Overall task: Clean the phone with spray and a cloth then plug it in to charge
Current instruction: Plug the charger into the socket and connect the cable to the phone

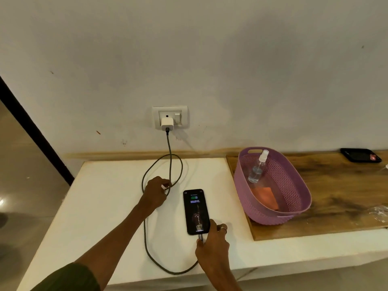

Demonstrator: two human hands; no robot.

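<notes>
The black phone lies face up on the white counter, its screen lit with a green battery icon. A dark green cable runs from its bottom end in loops up to a white charger in the wall socket. My right hand grips the phone's bottom end and the plug there. My left hand pinches a loop of the cable left of the phone. The clear spray bottle and an orange cloth rest inside the purple basket.
The basket stands on a wooden board at the right. A black tray-like object lies at the board's far right, and clear plastic near the right edge. The counter's left edge drops to the floor.
</notes>
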